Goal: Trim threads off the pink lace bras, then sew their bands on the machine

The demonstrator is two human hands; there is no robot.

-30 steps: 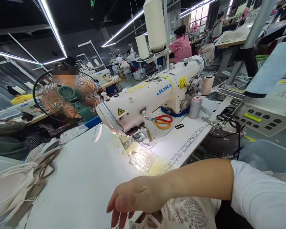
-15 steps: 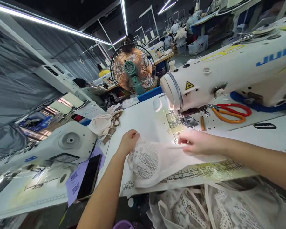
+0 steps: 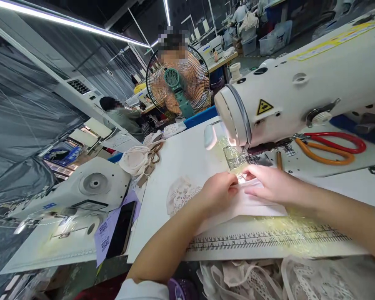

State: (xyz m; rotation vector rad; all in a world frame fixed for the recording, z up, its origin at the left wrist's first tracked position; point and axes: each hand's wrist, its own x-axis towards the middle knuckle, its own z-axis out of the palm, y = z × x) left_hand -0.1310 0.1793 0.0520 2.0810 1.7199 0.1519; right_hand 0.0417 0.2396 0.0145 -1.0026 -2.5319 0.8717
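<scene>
Beneath hands (image 3: 220, 192), pale fabric (image 3: 256, 206) partly hidden; sewing machine (image 3: 300, 87) cut off.

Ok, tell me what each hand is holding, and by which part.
The left hand and right hand pinch one pale garment piece by the upper edge of its plain fabric, close together, not by its lace part.

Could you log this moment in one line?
left hand: pinching pale fabric | right hand: pinching same fabric | place: white tabletop, before sewing machine | nearby: scissors
</scene>
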